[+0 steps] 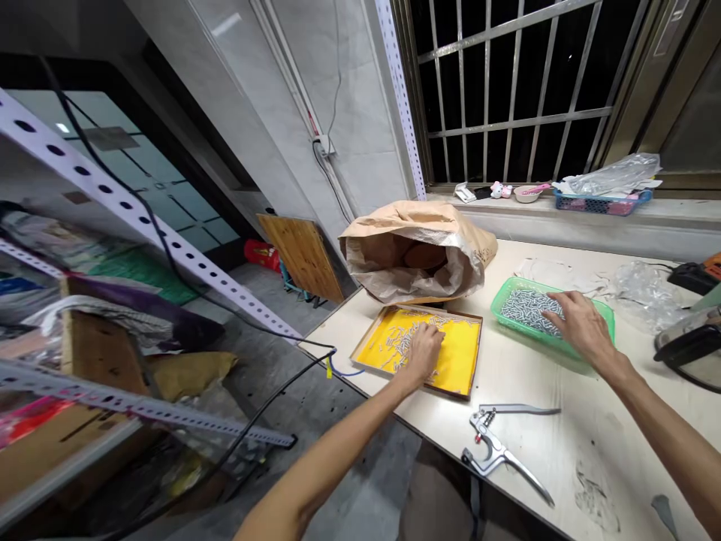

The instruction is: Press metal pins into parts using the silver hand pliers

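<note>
My left hand [424, 352] is over a shallow tray [470, 361] with a yellow bottom. Its fingers are curled down together among small silvery metal pieces [401, 340], possibly screws or rivets, scattered there; whatever sits between the fingertips is hidden. Over a green plastic basket [510, 289] reaches my right hand [583, 327], thumb and fingers apart, the fingertips at a heap of similar small metal pieces [529, 309]. Between the two containers and closer to me lies a metal hand press plier [499, 449] with its handles spread, touched by neither hand.
Behind the tray, a big paper sack [420, 252] lies with its mouth toward me. Clear plastic bags [642, 293] and a dark-handled machine [690, 349] stand at the right. A black cable [276, 394] hangs by the table's left edge, near perforated metal shelving [140, 214].
</note>
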The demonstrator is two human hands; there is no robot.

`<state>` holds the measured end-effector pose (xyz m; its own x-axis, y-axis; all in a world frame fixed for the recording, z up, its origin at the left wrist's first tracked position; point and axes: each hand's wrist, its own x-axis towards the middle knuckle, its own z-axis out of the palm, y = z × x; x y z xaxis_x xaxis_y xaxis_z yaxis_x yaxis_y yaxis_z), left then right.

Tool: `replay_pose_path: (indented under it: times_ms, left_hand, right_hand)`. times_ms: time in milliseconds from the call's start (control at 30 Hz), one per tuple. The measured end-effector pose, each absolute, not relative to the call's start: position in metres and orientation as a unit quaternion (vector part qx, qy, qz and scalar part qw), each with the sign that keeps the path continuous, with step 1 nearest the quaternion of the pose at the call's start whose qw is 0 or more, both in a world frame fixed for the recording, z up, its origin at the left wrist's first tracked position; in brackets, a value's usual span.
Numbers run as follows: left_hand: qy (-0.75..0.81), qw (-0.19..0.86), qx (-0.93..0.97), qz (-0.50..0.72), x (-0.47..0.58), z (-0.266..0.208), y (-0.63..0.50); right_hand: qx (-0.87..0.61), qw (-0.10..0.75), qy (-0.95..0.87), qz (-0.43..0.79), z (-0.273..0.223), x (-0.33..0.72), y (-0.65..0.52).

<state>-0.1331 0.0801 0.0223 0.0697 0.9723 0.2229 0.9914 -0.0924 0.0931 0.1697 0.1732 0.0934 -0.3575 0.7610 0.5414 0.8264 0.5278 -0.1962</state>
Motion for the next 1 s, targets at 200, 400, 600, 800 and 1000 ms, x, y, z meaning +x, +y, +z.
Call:
replay_pose_path:
  times_ms: [200, 400, 600, 800, 1000]
  left_hand:
    - [-0.679, -0.004, -0.734, 0.015, -0.153, 0.018, 0.119]
    - [-0.681, -0.009, -0.732, 0.02, -0.154, 0.02, 0.124]
    - [-0.663, -0.124, -0.727, -0.125, -0.117, 0.044, 0.082]
    - [-0.664, -0.409, -0.61, -0.14, -0.081, 0.031, -0.003]
    - [-0.698, -0.456, -0.532, -0.148, -0.074, 0.014, -0.024]
  right_hand:
    - [-0.412, 0.273, -0.868, 0.058, 0.065, 0.18, 0.097]
    - [-0.4, 0.212, -0.863, 0.223, 0.038, 0.18, -0.002]
    - [-0.413, 0.196, -0.867, 0.2, 0.017, 0.176, -0.037]
    - [-0.427, 0.173, -0.871, 0.172, 0.01, 0.17, -0.043]
    - [-0.44, 0.157, -0.87, 0.16, 0.011, 0.168, -0.047]
